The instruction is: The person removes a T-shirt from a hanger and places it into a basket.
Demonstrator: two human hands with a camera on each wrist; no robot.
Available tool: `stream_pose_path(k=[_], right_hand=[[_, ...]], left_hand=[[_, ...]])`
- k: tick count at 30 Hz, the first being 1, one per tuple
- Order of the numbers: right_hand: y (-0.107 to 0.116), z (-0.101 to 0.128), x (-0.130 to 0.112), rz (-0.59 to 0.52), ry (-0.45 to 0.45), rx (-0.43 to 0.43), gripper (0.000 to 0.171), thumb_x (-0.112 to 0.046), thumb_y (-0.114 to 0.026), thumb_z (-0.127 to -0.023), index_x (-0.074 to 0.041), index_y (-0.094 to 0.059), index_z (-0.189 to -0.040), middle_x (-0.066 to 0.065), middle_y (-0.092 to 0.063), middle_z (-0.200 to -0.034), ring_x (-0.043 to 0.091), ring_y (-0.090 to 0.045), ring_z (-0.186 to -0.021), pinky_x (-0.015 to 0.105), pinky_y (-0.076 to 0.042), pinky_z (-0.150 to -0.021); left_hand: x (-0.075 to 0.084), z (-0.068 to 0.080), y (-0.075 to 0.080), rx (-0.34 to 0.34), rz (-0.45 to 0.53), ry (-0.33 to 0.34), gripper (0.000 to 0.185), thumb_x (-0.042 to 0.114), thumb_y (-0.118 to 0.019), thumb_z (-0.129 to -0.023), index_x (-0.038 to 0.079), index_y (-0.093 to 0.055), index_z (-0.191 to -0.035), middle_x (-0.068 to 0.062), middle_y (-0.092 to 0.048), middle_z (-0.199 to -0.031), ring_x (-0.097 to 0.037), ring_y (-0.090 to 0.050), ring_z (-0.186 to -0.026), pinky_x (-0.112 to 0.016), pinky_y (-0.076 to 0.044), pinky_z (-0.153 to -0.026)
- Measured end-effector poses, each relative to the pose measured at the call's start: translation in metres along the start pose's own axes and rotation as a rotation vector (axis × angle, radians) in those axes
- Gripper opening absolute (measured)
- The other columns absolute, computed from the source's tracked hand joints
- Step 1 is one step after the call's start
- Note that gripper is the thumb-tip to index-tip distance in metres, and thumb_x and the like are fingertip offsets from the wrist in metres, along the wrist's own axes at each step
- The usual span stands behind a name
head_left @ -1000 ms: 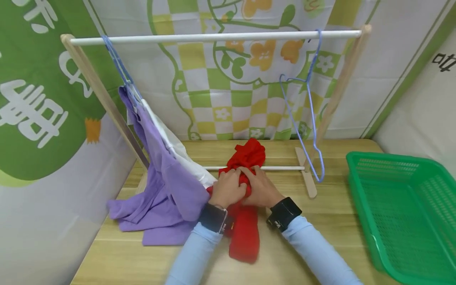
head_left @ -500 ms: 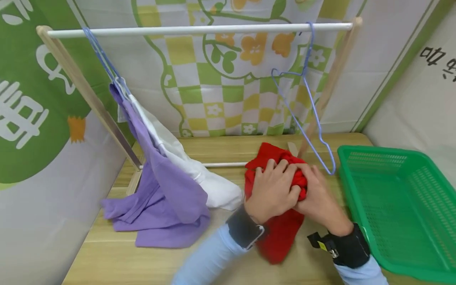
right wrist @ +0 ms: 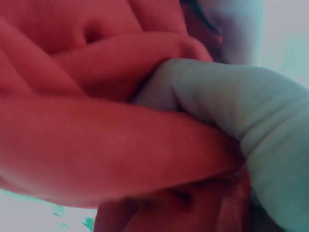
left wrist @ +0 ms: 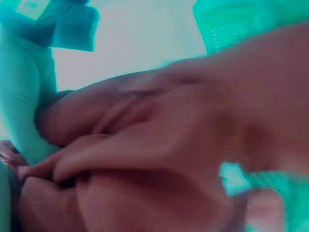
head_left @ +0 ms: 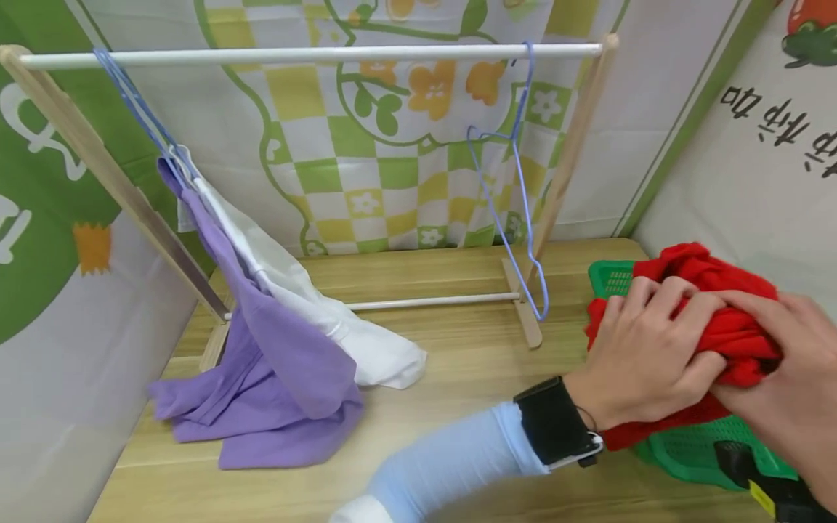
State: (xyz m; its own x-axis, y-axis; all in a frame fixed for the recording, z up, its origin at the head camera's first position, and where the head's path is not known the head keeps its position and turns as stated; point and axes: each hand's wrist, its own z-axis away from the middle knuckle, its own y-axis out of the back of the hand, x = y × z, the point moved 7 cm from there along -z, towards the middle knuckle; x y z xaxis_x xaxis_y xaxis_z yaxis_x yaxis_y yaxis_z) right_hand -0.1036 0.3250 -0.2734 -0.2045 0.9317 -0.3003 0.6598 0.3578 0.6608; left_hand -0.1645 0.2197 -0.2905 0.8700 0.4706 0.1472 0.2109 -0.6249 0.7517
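Both hands grip a bunched red garment (head_left: 713, 305) at approx 3 o'clock, over the green basket (head_left: 693, 450). Left hand (head_left: 644, 359) fingers curl over its top; right hand (head_left: 787, 378) wraps it from the right. Wrist views blurred, prob. fingers and cloth.

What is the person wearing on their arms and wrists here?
The left arm wears a light blue long sleeve ending at a broad black wrist strap with a pale edge. The right wrist carries a similar black strap with a small yellow tag. Both hands are bare; no gloves or rings show.
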Motion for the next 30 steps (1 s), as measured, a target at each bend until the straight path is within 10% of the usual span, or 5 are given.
stream_pose_path(k=[6,12,16,21,30], right_hand=[[0.015,-0.019,0.021,-0.143,0.064,0.044,0.107,-0.085,-0.052,-0.086,0.012,-0.063,-0.130,-0.033,-0.057,-0.133,-0.004,-0.043,-0.131,0.009,-0.026,-0.110],[-0.041,-0.017,0.085,0.224,-0.188,-0.513,0.106,-0.019,-0.089,-0.079,-0.006,-0.027,-0.164,0.055,-0.029,-0.139,0.073,-0.035,-0.119,0.077,-0.047,-0.090],[-0.083,-0.017,0.106,0.241,-0.201,-0.770,0.110,-0.025,-0.083,-0.086,-0.005,-0.012,-0.167,0.057,-0.018,-0.148,0.077,-0.035,-0.118,0.084,-0.044,-0.075],[-0.120,-0.078,0.074,-0.099,-0.075,-0.666,0.087,-0.029,-0.073,-0.099,-0.001,-0.024,-0.165,0.042,-0.034,-0.156,0.063,-0.036,-0.137,0.079,-0.039,-0.098],[-0.206,-0.180,0.042,-0.580,-0.263,-0.503,0.092,-0.038,-0.071,-0.100,-0.024,-0.013,-0.169,0.020,-0.036,-0.166,0.041,-0.041,-0.152,0.053,-0.040,-0.121]], left_hand=[[0.010,-0.023,-0.003,0.065,0.005,-0.086,0.049,0.039,-0.056,-0.099,0.025,-0.061,-0.146,0.003,-0.059,-0.145,-0.013,-0.054,-0.121,-0.016,-0.039,-0.081],[-0.026,0.008,-0.060,-0.359,-0.030,0.051,0.069,0.055,-0.038,-0.107,0.029,-0.020,-0.169,0.004,-0.024,-0.174,-0.016,-0.027,-0.156,-0.034,-0.028,-0.120],[-0.059,0.070,-0.066,-0.363,-0.023,0.064,0.052,0.041,-0.052,-0.105,0.026,-0.050,-0.155,0.004,-0.051,-0.156,-0.016,-0.045,-0.144,-0.035,-0.042,-0.114],[-0.110,0.114,-0.021,-0.310,-0.069,0.141,0.023,0.033,-0.066,-0.099,0.025,-0.074,-0.118,0.009,-0.073,-0.118,-0.009,-0.060,-0.105,-0.016,-0.049,-0.081],[-0.189,0.127,0.110,0.050,-0.239,0.457,0.011,0.023,-0.068,-0.096,0.016,-0.076,-0.096,0.002,-0.071,-0.091,-0.016,-0.060,-0.080,-0.024,-0.047,-0.052]])
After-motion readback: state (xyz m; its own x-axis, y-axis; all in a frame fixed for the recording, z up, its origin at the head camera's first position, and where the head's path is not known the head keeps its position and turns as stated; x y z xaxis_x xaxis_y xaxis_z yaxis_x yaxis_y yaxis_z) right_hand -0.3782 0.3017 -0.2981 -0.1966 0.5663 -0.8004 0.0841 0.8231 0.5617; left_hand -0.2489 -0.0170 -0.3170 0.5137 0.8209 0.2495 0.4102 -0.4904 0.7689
